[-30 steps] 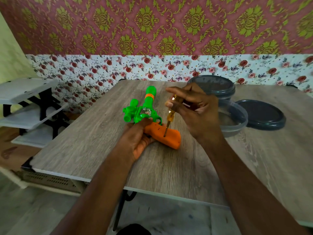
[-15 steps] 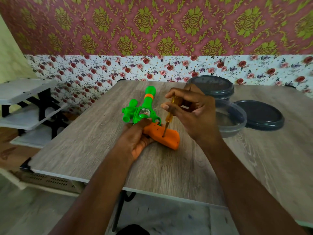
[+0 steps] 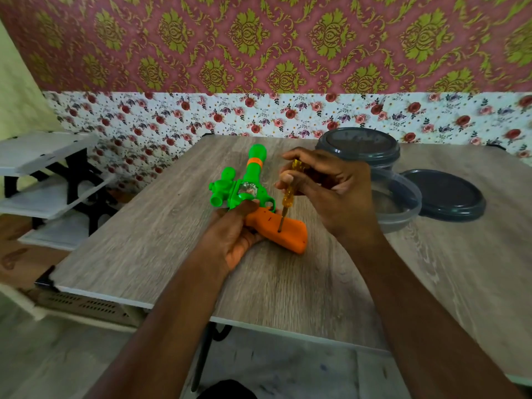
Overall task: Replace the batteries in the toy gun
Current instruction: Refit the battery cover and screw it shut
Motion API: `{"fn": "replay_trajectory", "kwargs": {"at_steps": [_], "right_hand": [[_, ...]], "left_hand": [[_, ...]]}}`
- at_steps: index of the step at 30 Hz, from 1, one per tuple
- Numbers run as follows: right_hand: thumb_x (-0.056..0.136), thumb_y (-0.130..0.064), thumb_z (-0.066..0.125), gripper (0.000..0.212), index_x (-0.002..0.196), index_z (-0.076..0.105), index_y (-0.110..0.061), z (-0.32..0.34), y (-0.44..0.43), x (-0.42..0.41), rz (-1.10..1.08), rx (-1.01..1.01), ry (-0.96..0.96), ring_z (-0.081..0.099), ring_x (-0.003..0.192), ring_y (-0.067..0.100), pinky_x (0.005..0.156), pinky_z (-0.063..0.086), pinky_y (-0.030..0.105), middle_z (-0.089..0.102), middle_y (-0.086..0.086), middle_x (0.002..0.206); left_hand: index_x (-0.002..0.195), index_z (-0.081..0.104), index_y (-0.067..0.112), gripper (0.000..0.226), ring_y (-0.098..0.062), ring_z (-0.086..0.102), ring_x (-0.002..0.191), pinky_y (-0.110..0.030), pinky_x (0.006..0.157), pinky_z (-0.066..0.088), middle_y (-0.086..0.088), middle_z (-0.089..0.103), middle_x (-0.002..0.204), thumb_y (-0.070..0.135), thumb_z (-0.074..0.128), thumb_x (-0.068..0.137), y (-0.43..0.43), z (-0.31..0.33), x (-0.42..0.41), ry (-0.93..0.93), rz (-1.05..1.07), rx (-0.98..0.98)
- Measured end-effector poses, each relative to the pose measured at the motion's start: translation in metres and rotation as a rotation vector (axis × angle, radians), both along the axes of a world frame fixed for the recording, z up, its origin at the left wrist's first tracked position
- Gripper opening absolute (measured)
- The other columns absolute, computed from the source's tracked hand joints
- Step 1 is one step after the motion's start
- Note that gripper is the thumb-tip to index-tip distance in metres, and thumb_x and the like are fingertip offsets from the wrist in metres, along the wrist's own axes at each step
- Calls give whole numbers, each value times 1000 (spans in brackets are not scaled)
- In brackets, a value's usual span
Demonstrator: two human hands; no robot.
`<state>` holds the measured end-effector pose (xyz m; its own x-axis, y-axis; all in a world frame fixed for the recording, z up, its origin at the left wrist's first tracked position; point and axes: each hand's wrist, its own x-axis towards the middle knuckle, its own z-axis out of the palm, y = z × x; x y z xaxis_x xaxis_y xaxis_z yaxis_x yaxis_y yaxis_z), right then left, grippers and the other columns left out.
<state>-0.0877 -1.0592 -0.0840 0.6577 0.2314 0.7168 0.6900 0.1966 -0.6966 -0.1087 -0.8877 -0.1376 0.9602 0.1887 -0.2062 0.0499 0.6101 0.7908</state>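
A green toy gun (image 3: 247, 182) with an orange grip (image 3: 288, 234) lies on its side on the wooden table (image 3: 288, 283). My left hand (image 3: 233, 234) holds the gun near the trigger, thumb on the green body. My right hand (image 3: 328, 191) pinches the amber handle of a small screwdriver (image 3: 288, 197), held nearly upright. Its tip stands in a hole on the orange grip. No batteries are visible.
A clear plastic tub (image 3: 400, 203) stands just right of my right hand, with a lidded dark tub (image 3: 359, 145) behind it and a loose dark lid (image 3: 446, 194) further right. A white shelf unit (image 3: 49, 182) stands left of the table.
My right hand's fingers have shifted round the screwdriver handle, as in turning it; the tip stays in the same hole. My left hand and the gun have hardly moved.
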Motion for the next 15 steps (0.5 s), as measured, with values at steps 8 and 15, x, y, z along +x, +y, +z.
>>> {"fn": "replay_trajectory", "kwargs": {"at_steps": [8, 15], "right_hand": [[98, 12, 54, 30, 126, 63, 13, 0, 0, -3, 109, 2, 19, 76, 101, 36, 89, 62, 47, 72, 26, 115], [88, 12, 69, 34, 122, 66, 13, 1, -3, -4, 99, 74, 82, 78, 94, 34, 82, 64, 41, 76, 23, 106]], "left_hand": [[138, 55, 0, 42, -48, 63, 121, -63, 81, 59, -33, 64, 129, 5, 60, 97, 3, -5, 4, 11, 23, 39], [139, 55, 0, 41, -50, 61, 123, -63, 82, 58, -33, 64, 129, 3, 59, 98, 3, -5, 5, 0, 15, 17]]}}
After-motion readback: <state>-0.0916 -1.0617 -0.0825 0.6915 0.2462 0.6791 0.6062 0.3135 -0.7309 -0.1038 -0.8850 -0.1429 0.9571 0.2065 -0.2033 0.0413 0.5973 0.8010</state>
